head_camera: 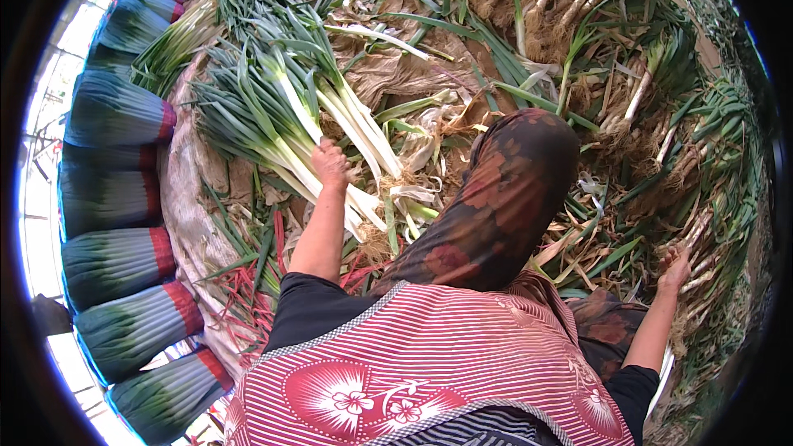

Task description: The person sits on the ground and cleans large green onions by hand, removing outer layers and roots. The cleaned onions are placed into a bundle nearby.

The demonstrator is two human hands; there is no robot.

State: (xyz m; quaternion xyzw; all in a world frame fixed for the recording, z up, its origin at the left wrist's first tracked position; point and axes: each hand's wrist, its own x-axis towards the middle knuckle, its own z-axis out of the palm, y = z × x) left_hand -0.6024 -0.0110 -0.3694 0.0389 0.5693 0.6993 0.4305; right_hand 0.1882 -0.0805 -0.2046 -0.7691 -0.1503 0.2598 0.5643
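Note:
My left hand (331, 163) is closed around the white stem of a green onion, on top of a pile of cleaned green onions (288, 136) lying to the left of my knee. Their leaves point up and left, and their pale stems end in roots near my leg. Far to the right, my right hand (674, 267) reaches to a heap of soil-stained green onions (697, 272) with dry outer skins. Its fingers are curled against the stems there; whether they grip one is unclear.
Bundled green onions with red bands (130, 260) stand in a row along the left. Red ties (248, 303) lie loose beside my left arm. Stripped leaves and skins (601, 241) litter the ground cloth (415, 68). More rooted green onions (551, 12) lie ahead. My bent knee (526, 161) rises between both hands.

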